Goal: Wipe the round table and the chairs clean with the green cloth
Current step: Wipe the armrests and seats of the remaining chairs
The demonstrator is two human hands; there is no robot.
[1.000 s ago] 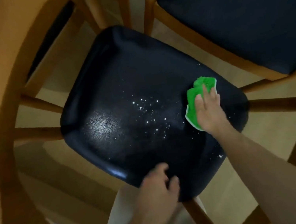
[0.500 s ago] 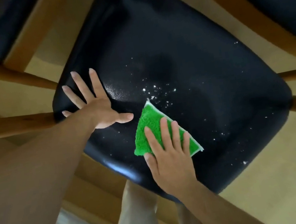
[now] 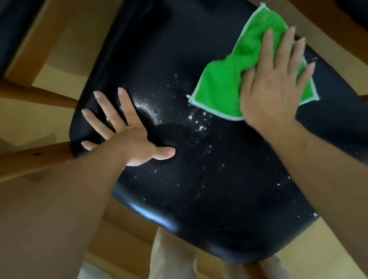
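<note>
The right hand (image 3: 272,83) — fingers flat on the green cloth (image 3: 229,84) — has swept to upper right; crumbs (image 3: 199,122) remain mid-seat (image 3: 233,191), left hand (image 3: 127,133) splayed, bracing.

Dim, warm indoor light; wide-angle view.
Glare streaks the glossy black seat (image 3: 208,183) near its front edge; frame edges bend and blur; forearms close to the lens look soft.

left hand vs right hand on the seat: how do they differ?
The left hand lies bare on the black seat with fingers splayed; the right hand presses the green cloth, fingers closer together. Left sits at the seat's left edge, right at its far right side. Both are flat, palm down.
</note>
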